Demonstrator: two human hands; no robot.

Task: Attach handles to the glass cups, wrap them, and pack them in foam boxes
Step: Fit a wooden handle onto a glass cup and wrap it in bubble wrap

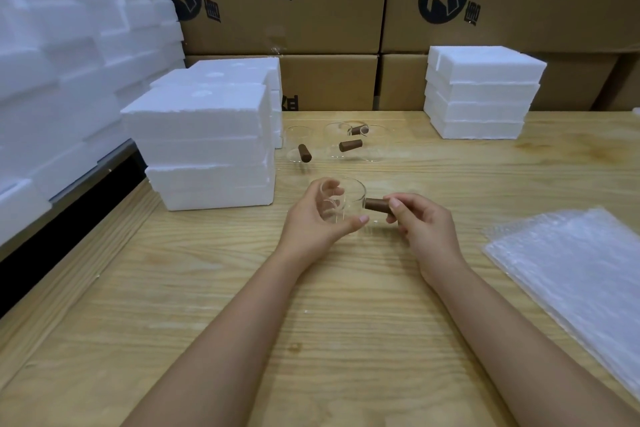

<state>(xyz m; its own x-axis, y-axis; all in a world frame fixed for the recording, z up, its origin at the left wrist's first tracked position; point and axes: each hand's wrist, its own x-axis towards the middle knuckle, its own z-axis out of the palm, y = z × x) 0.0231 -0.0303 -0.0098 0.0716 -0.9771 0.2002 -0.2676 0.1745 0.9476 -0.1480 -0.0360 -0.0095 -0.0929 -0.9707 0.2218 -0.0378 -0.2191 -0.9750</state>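
Observation:
A clear glass cup (348, 196) is held just above the wooden table (346, 305), cupped in my left hand (317, 218) with fingers curled round its wall. My right hand (420, 222) pinches a brown cylindrical handle (375, 204) whose left end meets the cup's right side. Farther back stand three more glass cups (298, 146) with brown handles (350, 145) on them. White foam boxes (204, 146) are stacked at the left. A pile of bubble wrap sheets (575, 274) lies at the right.
A second stack of foam pieces (481, 94) stands at the back right. A tall wall of foam boxes (69, 62) fills the far left. Brown cardboard cartons (329, 10) line the back edge of the table.

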